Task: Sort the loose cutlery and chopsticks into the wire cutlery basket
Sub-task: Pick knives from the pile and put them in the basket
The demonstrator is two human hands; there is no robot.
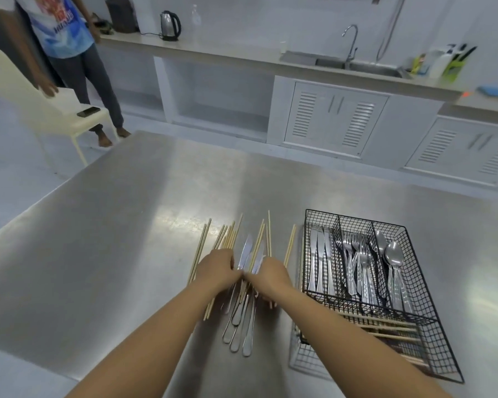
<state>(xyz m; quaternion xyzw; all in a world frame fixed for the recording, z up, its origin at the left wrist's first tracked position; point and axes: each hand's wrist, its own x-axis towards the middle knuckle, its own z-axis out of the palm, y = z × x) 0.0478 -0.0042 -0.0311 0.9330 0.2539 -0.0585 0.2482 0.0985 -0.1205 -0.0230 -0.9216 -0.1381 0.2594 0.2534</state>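
Note:
A loose pile of wooden chopsticks (227, 239) and steel knives (246, 251) lies on the steel table (112, 225). My left hand (216, 270) and my right hand (270, 275) rest side by side on the pile, fingers curled down into it. What each hand grips is hidden under the fingers. To the right stands the black wire cutlery basket (426, 323). It holds knives (319, 254), forks (357, 259) and spoons (393, 259) in three long compartments, and chopsticks (385, 328) in the front cross compartment.
A person stands at the far left behind a cream chair (41, 101) with a phone on its seat. Along the back runs a counter with a kettle (170, 25) and a sink (357, 64).

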